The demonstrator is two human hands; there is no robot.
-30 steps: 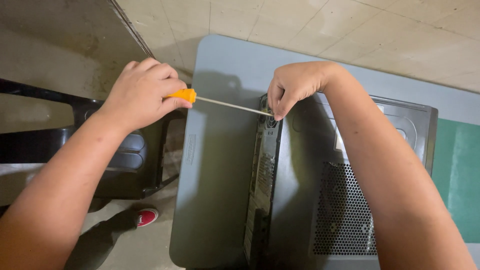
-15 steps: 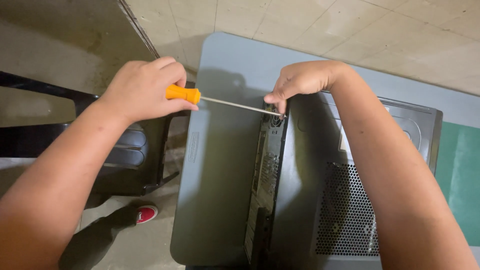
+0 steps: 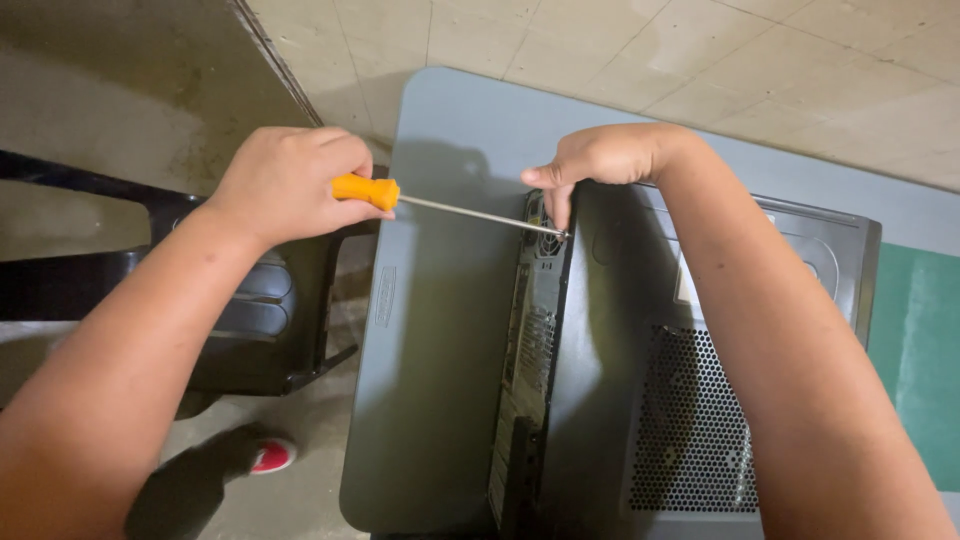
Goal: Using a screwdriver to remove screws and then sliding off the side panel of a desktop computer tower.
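Left hand [image 3: 285, 180]: fingers wrapped around orange-handled, thin steel-shaft screwdriver [image 3: 365, 189]. Shaft level, tip at upper rear edge of black metal computer case [image 3: 640, 330] lying on grey plastic worktop [image 3: 440, 330]. Right hand [image 3: 600, 160]: fingers pinch shaft near tip.

Computer case [image 3: 640, 380] lies on table [image 3: 440, 330].

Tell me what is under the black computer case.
The computer case lies on its side on a grey table, which shows along its left and far edges. The tabletop directly beneath the case is covered, so anything there stays hidden.
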